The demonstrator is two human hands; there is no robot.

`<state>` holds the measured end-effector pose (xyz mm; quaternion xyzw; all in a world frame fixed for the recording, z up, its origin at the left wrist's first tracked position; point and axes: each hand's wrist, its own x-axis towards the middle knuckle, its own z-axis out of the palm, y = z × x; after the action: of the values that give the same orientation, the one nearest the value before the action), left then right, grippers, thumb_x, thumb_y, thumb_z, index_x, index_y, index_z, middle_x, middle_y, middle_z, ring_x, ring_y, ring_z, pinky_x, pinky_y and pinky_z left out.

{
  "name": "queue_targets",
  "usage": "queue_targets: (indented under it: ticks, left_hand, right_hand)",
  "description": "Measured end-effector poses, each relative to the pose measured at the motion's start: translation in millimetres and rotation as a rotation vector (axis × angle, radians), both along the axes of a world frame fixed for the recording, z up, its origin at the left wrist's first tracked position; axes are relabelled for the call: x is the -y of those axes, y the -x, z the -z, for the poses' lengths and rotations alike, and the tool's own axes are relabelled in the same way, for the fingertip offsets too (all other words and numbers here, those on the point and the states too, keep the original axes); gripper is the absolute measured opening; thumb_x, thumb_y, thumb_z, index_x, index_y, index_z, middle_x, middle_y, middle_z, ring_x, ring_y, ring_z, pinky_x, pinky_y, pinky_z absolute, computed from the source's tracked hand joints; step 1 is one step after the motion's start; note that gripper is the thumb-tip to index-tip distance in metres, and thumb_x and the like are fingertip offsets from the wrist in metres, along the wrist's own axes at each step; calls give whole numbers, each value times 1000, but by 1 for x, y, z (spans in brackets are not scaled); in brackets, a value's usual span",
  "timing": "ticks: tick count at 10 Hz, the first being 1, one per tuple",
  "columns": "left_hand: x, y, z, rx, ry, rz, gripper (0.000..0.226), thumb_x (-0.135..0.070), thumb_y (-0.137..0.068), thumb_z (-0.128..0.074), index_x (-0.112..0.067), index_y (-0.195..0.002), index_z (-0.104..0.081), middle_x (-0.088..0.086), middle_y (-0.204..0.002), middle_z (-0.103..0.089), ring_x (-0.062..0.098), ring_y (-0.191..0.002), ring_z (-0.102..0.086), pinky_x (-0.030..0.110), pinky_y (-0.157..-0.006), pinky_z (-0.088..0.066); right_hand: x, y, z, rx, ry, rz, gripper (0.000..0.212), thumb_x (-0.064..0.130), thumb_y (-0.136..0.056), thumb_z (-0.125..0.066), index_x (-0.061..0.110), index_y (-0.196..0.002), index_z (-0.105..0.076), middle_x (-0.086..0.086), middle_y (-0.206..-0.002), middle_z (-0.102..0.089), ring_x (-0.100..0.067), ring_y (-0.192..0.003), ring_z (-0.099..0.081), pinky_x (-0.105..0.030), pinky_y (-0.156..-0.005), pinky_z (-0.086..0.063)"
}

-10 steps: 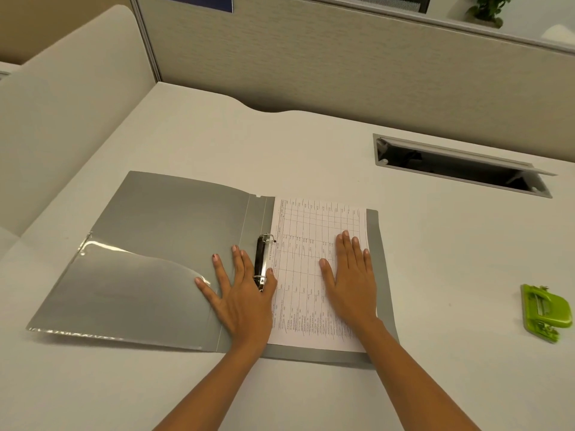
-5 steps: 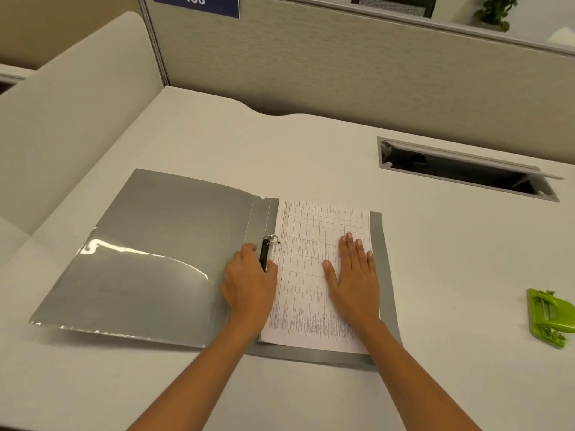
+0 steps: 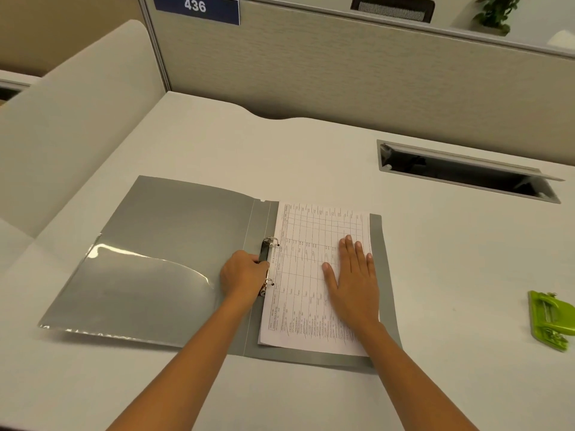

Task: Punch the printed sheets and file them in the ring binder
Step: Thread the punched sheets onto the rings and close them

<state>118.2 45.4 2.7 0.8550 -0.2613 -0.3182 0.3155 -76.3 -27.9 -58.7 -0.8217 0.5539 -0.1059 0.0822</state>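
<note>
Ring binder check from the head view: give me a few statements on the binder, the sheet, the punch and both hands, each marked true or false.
1. The ring binder lies open on the desk. True.
2. The printed sheet lies on the binder's left flap. False: it lies on the right half, beside the ring mechanism.
3. The right hand rests flat, palm down, on the sheet. True.
4. The left hand holds the green hole punch. False: the left hand is curled at the ring mechanism; the punch sits alone at the desk's right edge.
5. The binder's cover is blue. False: it is grey.
</note>
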Motion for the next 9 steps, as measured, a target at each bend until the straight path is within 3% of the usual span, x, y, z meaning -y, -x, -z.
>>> queue_targets:
  ticks: [1, 2, 3, 4, 5, 6, 7, 8, 9]
  left_hand:
    - [1, -3, -1, -57, 10, -5, 20, -19, -88, -62, -19, -70, -69, 7, -71, -70, 21, -57, -58, 36, -66, -54]
    - [4, -2, -6, -84, 58, -8, 18, -20, -88, -63, -16, -71, -68, 10, -79, -72, 26, -67, -65, 42, -71, -56]
    - [4, 7, -13, -28, 159, -7, 11, -19, -87, -66, -13, -96, -64, 3, -93, -69, 15, -73, -62, 37, -72, -57]
    - [3, 20, -16, 40, 244, 74, 27, -26, -88, -65, -14, -113, -62, -3, -102, -64, 11, -84, -58, 30, -76, -54]
    - [0, 22, -16, 66, 270, 144, 32, -22, -92, -60, -15, -123, -62, 5, -113, -65, 17, -93, -62, 32, -81, -55]
    - [-6, 13, -13, 30, 275, 181, 31, -12, -93, -57, -18, -123, -63, 7, -120, -63, 15, -88, -64, 22, -74, -56]
    - [-9, -1, -9, 138, 252, 286, 36, -10, -90, -61, -23, -124, -62, 2, -124, -58, 12, -97, -57, 14, -77, -45]
    - [-9, -15, -5, 210, 199, 450, 53, -19, -82, -72, -26, -131, -53, -2, -134, -45, 16, -124, -40, 28, -102, -37]
    - [-7, -26, -5, 293, 191, 600, 74, -33, -76, -77, -33, -140, -41, -7, -146, -29, 16, -132, -30, 46, -111, -34]
  right_hand:
    - [0, 1, 0, -11, 1, 1, 70, 60, -93, -7, 22, -151, 3, 6, -159, 3, -11, -147, 6, -37, -121, -2]
    - [1, 0, 1, -21, 4, 4, 69, 59, -93, -8, 22, -151, 3, 5, -160, 3, -12, -147, 6, -37, -121, -2]
    - [1, 0, 2, -23, 5, 6, 70, 59, -93, -8, 22, -151, 3, 5, -160, 2, -12, -147, 6, -37, -121, -2]
    - [2, 0, 2, -16, 0, 14, 71, 61, -92, -7, 22, -151, 2, 5, -160, 2, -12, -147, 5, -37, -121, -2]
    - [1, 0, 2, -8, -1, 11, 71, 61, -92, -7, 23, -151, 2, 6, -160, 2, -12, -147, 5, -38, -121, -3]
    - [2, 0, 3, -2, 7, 10, 69, 59, -94, -12, 22, -151, 1, 5, -160, 1, -12, -147, 5, -37, -121, -2]
    - [1, 1, 3, 7, 13, 9, 69, 58, -94, -13, 22, -151, -1, 5, -160, -1, -12, -147, 3, -37, -121, -2]
    - [1, 1, 2, 11, 11, 6, 69, 59, -93, -11, 22, -151, -2, 5, -160, -1, -12, -147, 3, -36, -121, -1]
    - [1, 1, 3, 7, 9, 9, 69, 59, -93, -11, 23, -151, 0, 5, -160, 0, -12, -147, 4, -36, -120, 1]
